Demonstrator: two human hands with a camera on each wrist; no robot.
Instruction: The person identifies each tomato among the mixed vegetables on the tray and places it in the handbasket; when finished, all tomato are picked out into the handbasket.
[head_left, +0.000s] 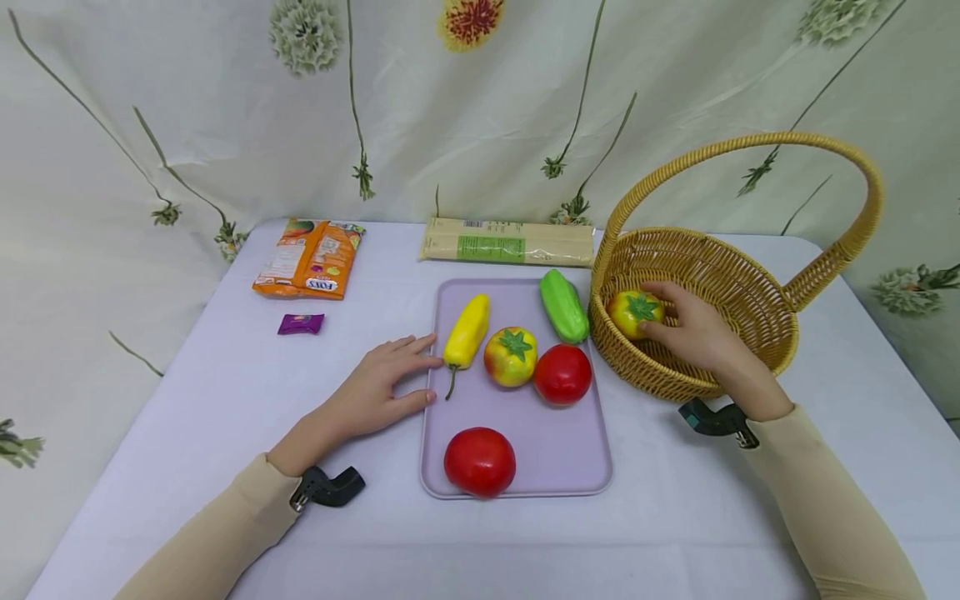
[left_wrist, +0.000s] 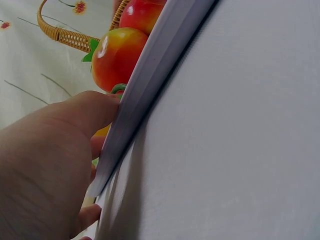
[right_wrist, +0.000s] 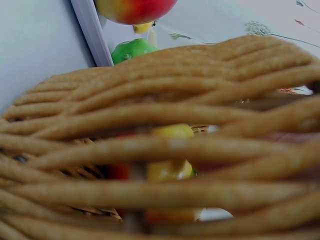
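Note:
My right hand (head_left: 693, 325) reaches into the wicker basket (head_left: 697, 242) and grips a yellow-red toy tomato (head_left: 627, 313) with a green leafy top. In the right wrist view the woven wall (right_wrist: 150, 115) hides most of that hand. My left hand (head_left: 375, 383) lies with fingers spread, its fingertips touching the left rim of the lilac tray (head_left: 555, 467). On the tray are a yellow pepper (head_left: 467, 332), a second yellow-red tomato (head_left: 504, 364), a green pepper-like vegetable (head_left: 564, 307) and two red tomatoes, one beside the yellow-red one (head_left: 562, 375) and one near the front (head_left: 480, 462).
An orange candy bag (head_left: 311, 260) lies at the back left, with a purple wrapped candy (head_left: 301, 324) in front of it. Behind the tray lies a long beige packet (head_left: 507, 242). The basket's tall handle (head_left: 780, 142) arches above its opening. A floral cloth hangs behind the table.

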